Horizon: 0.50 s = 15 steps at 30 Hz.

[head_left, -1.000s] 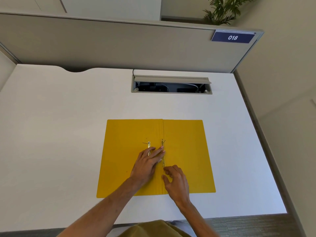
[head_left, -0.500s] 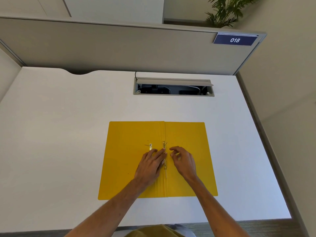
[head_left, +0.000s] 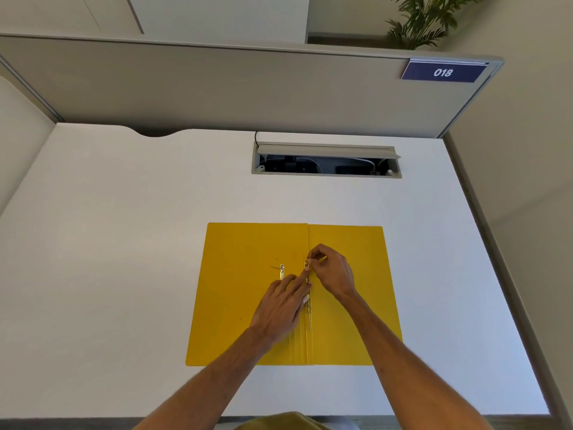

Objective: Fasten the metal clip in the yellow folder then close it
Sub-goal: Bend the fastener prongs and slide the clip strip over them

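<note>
White desk (head_left: 124, 243), open yellow folder (head_left: 248, 305)

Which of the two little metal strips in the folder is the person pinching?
The metal strip on the spine: the right hand pinches its top. The loose strip to its left lies untouched on the left cover.

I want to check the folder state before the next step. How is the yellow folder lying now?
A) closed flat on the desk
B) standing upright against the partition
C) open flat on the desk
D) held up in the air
C: the yellow folder lies spread open on the desk, both covers flat, with the left hand and right hand at the metal clip beside its spine.
</note>
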Each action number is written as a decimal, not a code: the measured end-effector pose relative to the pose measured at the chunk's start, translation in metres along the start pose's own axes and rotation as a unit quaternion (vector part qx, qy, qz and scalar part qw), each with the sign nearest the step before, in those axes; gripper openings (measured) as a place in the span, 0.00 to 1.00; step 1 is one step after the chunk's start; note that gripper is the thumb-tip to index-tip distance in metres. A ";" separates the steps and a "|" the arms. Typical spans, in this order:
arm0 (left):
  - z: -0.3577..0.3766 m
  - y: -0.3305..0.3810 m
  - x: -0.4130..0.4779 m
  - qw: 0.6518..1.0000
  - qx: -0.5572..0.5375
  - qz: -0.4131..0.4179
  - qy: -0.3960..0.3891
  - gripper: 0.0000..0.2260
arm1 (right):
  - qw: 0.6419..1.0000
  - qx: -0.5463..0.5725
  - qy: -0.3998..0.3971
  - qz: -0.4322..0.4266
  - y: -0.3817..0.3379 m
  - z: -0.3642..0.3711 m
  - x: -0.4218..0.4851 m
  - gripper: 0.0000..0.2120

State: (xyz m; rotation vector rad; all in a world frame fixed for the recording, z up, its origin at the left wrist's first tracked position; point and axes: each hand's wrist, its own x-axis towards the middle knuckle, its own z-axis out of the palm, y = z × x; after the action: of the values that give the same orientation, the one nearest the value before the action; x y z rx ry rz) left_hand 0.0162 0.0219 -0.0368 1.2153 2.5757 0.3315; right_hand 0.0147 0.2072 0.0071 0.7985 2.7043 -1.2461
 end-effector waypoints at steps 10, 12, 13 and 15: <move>-0.001 0.002 0.004 0.999 0.029 0.001 -0.028 0.27 | 0.998 -0.015 -0.061 -0.002 -0.013 -0.001 0.024 0.03; -0.001 0.003 0.005 0.999 0.036 0.002 -0.028 0.26 | 0.997 -0.026 -0.066 -0.001 -0.013 -0.001 0.026 0.03; 0.000 0.004 0.006 0.999 0.036 0.002 -0.025 0.26 | 0.997 -0.030 -0.067 0.000 -0.014 -0.001 0.027 0.03; 0.001 0.004 0.006 1.000 0.028 -0.003 -0.015 0.25 | 0.997 -0.035 -0.064 0.002 -0.014 -0.001 0.028 0.03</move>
State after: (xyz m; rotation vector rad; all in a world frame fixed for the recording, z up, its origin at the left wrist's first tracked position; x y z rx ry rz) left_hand 0.0157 0.0292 -0.0377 1.2230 2.5786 0.2407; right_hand -0.0163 0.2125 0.0100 0.6929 2.6270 -1.1525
